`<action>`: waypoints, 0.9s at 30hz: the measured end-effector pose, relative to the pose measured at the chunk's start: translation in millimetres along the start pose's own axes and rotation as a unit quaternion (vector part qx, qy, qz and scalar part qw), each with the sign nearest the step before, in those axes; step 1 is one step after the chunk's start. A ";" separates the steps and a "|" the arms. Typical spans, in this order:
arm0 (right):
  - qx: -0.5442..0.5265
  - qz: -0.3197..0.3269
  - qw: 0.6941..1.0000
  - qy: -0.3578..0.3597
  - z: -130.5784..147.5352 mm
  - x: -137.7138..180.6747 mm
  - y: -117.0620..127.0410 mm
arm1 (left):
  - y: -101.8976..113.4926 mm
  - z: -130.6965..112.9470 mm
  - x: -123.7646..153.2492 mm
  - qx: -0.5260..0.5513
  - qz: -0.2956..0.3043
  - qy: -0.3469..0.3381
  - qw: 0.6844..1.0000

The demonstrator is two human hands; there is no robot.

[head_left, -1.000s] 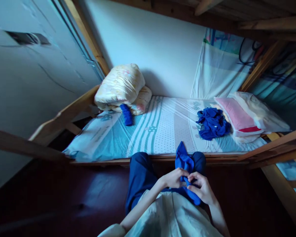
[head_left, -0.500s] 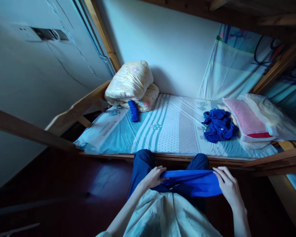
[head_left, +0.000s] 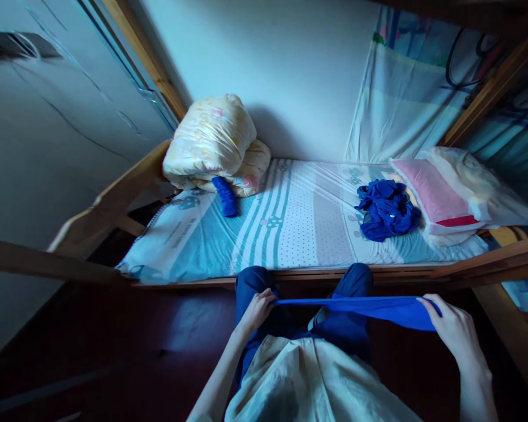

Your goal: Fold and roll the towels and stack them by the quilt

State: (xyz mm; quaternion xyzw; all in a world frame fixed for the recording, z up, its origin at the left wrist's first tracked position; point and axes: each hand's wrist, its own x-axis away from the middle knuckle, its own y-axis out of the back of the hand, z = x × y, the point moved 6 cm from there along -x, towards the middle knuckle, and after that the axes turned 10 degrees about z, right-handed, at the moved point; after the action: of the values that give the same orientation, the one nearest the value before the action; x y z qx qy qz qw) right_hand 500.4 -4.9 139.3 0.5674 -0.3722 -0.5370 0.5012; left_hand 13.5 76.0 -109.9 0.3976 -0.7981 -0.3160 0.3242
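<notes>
nearest is a pale shirt [head_left: 330, 381], with dark trousers [head_left: 255, 287] reaching out from under it, knees apart. over the lap, the 2 hands are well apart, each closed on 1 end of a blue cloth [head_left: 396, 309]. the left hand [head_left: 259, 308] pinches the thin end beside the left knee; the right hand [head_left: 455, 328] holds the wide end, out past the right knee. so the blue cloth lies straight between the hands, its long axis running from side to side, roughly in line with the front edge of the bed beyond. its upper edge looks taut, while its lower edge hangs deeper toward the right, so most of the fabric is nearer the right hand.

just past the knees is the bed [head_left: 297, 240], with a patterned sheet. 2 more lots of blue fabric lie on it, both well apart from the hands: a crumpled blue pile [head_left: 387, 210] on the right half, nearer the right hand, and a small blue roll [head_left: 226, 198] on the left half, nearer the left hand.

the blue roll's far end seems to touch a folded quilt [head_left: 211, 138]. on the right, a pink pillow [head_left: 440, 193] sits just beside the crumpled pile. farthest back are a pale wall [head_left: 308, 76] and, to the right, a light curtain [head_left: 391, 105].
</notes>
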 end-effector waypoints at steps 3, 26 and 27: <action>0.012 -0.001 1.000 -0.013 -9.5 0.0 5.6 | 34.0 13.6 -1.5 0.027 -0.122 0.038 0.991; -0.048 -0.002 0.999 -0.002 -16.7 -37.7 7.1 | 233.9 -3.9 154.0 -0.066 -0.539 0.050 0.838; -0.046 -0.005 0.999 -0.001 -17.0 -41.9 6.8 | 232.5 -3.3 155.0 -0.060 -0.531 0.049 0.844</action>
State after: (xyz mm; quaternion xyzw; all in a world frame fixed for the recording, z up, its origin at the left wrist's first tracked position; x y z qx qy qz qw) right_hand 511.7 36.7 154.4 0.5456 -0.3446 -0.5565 0.5234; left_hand -157.3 57.6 110.5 0.7553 -0.4274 -0.4673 0.1688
